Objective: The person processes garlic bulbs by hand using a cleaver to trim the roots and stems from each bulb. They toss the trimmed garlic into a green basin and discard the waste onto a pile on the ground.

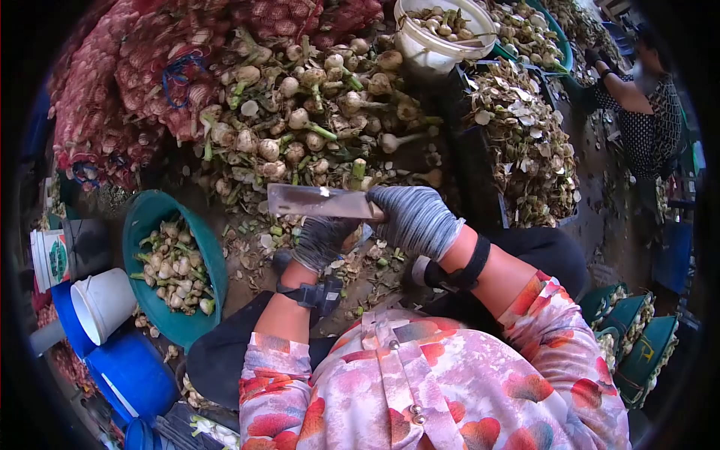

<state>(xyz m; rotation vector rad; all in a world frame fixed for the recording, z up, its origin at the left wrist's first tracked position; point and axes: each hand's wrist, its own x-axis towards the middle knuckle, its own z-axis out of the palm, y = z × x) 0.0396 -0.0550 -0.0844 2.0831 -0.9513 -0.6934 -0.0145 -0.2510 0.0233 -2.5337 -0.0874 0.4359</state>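
Observation:
In a grey striped glove, my right hand (417,216) is closed around the handle of a cleaver (319,202), its broad blade pointing left. A small pale scrap sticks to the blade. Just below the blade is my left hand (319,244), in a darker glove, with its fingers curled. Something brownish shows at its right side, but the blade and fingers hide most of it. Ahead of both hands lies a large heap of garlic bulbs (298,118) with cut green stems. Stem bits and peelings (360,270) litter the ground under my hands.
A green basin (135,247) of garlic stands tilted at left, beside white buckets (105,304) and blue tubs (135,371). Red mesh sacks (150,90) rise behind. At right are a crate of peelings (521,142), a white tub (442,52) and another person (649,112).

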